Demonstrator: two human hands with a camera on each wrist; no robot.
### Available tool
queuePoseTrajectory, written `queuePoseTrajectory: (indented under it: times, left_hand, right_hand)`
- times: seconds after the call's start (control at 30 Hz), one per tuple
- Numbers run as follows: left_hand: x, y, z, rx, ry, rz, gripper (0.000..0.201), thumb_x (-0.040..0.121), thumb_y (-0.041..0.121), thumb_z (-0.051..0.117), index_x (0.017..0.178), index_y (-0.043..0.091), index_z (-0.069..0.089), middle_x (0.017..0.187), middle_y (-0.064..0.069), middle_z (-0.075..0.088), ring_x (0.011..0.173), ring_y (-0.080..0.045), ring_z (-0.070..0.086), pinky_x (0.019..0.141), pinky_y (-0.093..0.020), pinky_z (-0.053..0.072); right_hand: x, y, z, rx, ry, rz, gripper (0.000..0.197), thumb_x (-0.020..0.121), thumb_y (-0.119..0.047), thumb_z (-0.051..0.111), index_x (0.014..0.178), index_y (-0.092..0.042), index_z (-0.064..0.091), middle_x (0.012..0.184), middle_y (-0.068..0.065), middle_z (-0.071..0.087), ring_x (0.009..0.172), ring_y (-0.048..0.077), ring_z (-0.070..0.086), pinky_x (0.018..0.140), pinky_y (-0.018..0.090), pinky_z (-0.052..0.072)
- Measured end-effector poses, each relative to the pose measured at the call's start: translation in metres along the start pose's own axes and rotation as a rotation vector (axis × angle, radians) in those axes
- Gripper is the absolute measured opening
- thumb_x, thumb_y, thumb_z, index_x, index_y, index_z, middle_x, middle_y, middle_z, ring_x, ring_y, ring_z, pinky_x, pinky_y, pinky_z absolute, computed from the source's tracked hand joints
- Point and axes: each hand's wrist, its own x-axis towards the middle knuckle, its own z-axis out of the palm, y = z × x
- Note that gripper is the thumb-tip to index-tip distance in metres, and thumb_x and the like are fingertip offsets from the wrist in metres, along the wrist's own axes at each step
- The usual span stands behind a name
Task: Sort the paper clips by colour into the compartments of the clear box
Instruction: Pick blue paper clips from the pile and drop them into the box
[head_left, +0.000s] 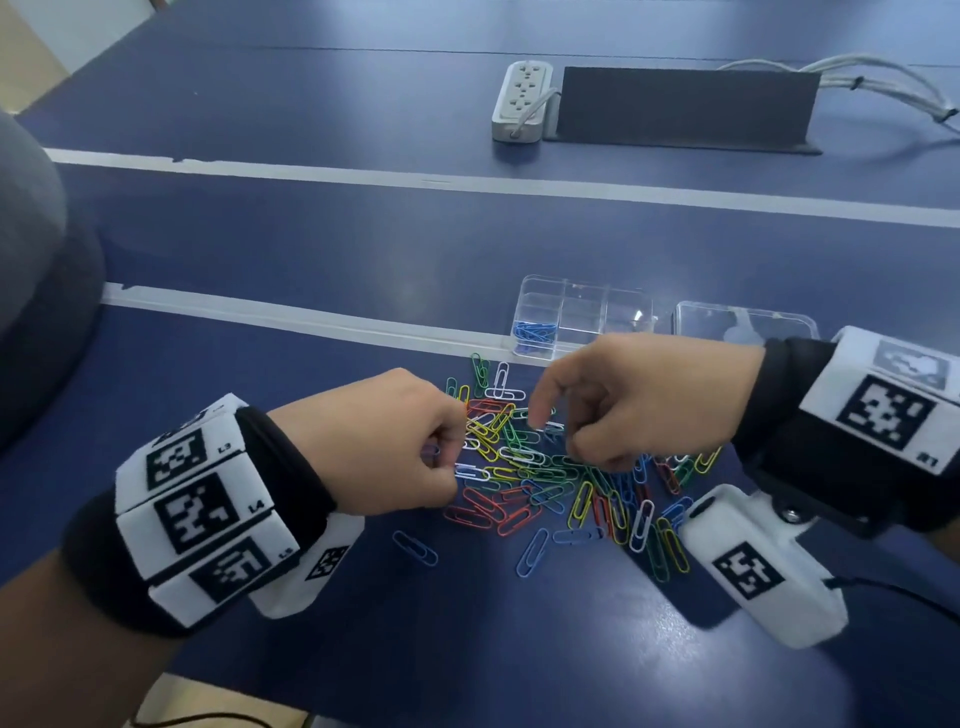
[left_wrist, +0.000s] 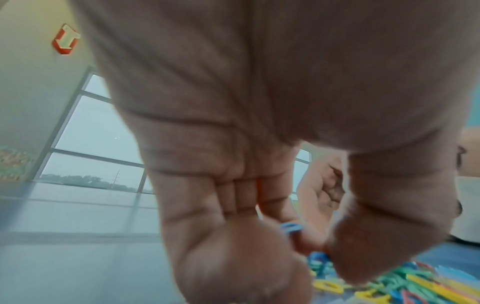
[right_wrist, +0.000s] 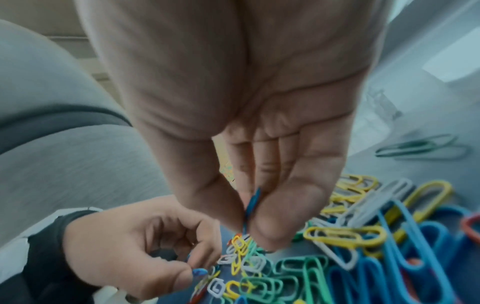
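Left hand (head_left: 384, 441) found over the mixed clip pile (head_left: 545, 478) on the table (head_left: 311, 249), thumb and fingers pinched on a blue clip (right_wrist: 200, 272). Right hand (head_left: 639, 400) likewise pinched on another blue clip (right_wrist: 253, 202), edge-on between thumb and forefinger. Clear box (head_left: 582, 317) located just beyond the pile, blue clips (head_left: 535, 332) already in its left end compartment. Judged advisable: lift straight up, check no tangled neighbour trailing, release low into that same compartment.
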Motion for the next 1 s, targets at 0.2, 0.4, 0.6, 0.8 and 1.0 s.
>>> queuePoseTrajectory:
  times: [0.2,0.4,0.6,0.8,1.0]
  left_hand:
    - [-0.005,0.000,-0.002,-0.208,0.004,0.056,0.016,0.078,0.017,0.055,0.082,0.033,0.055,0.064,0.021,0.058,0.052,-0.004,0.046,0.050,-0.010,0.036]
    - [-0.007,0.020,0.005,-0.202,-0.099,0.186,0.012,0.075,0.016,0.050,0.072,0.027,0.052,0.060,0.006,0.052,0.056,-0.006,0.045,0.051,-0.010,0.032]
    - [-0.001,0.042,0.021,-0.031,-0.099,0.268,0.016,0.075,0.033,0.061,0.073,0.021,0.050,0.067,0.007,0.052,0.066,-0.009,0.049,0.064,-0.024,0.043]
    - [0.005,0.051,0.033,0.145,-0.131,0.163,0.029,0.074,0.045,0.066,0.090,0.025,0.051,0.093,0.004,0.051,0.093,-0.022,0.054,0.084,-0.036,0.049]
    - [0.002,0.056,0.036,0.137,-0.129,0.209,0.017,0.081,0.033,0.059,0.088,0.017,0.061,0.093,-0.001,0.062,0.094,-0.025,0.057,0.082,-0.038,0.051]
  right_hand:
    - [0.000,0.000,0.002,0.141,-0.064,0.018,0.029,0.082,-0.005,0.045,0.072,-0.021,0.068,0.061,0.001,0.063,0.053,0.013,0.062,0.055,0.014,0.048]
    - [-0.023,-0.009,0.021,-0.274,-0.017,-0.096,0.017,0.074,-0.036,0.056,0.074,-0.020,0.062,0.069,-0.002,0.066,0.060,0.007,0.055,0.061,0.022,0.048]
    - [-0.028,-0.008,0.044,-0.629,0.012,-0.122,0.020,0.081,-0.032,0.056,0.088,-0.016,0.064,0.096,0.007,0.063,0.092,0.029,0.059,0.079,0.037,0.052]
    - [-0.035,-0.006,0.036,-0.530,0.058,-0.133,0.016,0.077,-0.029,0.053,0.081,-0.017,0.063,0.083,0.005,0.066,0.080,0.026,0.060,0.074,0.036,0.052]
    - [-0.033,-0.006,0.001,-0.295,0.169,-0.062,0.007,0.072,-0.025,0.061,0.077,-0.027,0.066,0.060,-0.010,0.061,0.056,0.004,0.054,0.063,0.019,0.046]
